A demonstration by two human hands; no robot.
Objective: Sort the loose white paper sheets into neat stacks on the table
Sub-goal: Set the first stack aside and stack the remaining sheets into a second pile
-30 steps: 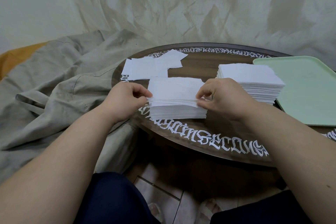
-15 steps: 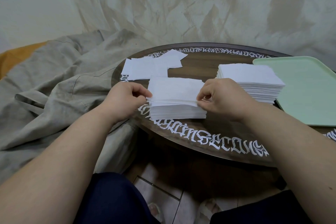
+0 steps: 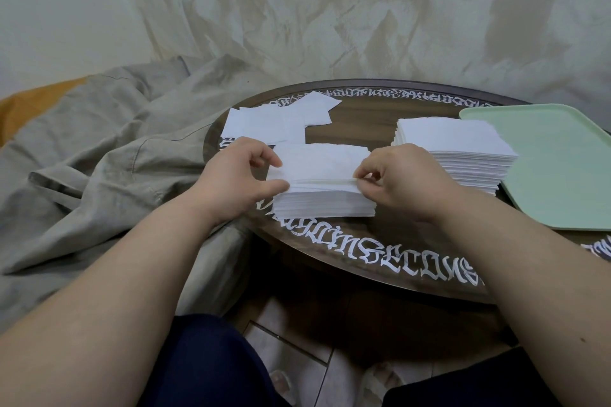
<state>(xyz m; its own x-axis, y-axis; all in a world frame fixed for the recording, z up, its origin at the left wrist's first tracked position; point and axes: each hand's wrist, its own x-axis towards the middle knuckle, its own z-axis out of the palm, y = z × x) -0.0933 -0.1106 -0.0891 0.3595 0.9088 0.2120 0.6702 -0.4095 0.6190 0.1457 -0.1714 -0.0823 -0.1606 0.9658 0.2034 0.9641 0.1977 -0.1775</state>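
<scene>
A crumpled grey-beige cloth (image 3: 99,155) fills the left of the frame, lying against the left edge of the round dark worktop (image 3: 373,129), whose rim carries white ornate lettering. A pale green tray (image 3: 562,162) sits on the worktop at the right edge of the frame. Just left of the tray, touching or nearly touching it, stands a tall neat stack of white sheets (image 3: 463,158). At frame centre sits a second stack (image 3: 325,198), near the worktop's front rim. The left hand (image 3: 238,175) pinches the left edge of this stack's top sheets (image 3: 320,163) between thumb and curled fingers, lifting them slightly. The right hand (image 3: 406,182) pinches their right edge the same way. Behind, toward upper centre, loose sheets (image 3: 277,120) lie overlapping and askew, flat on the worktop.
</scene>
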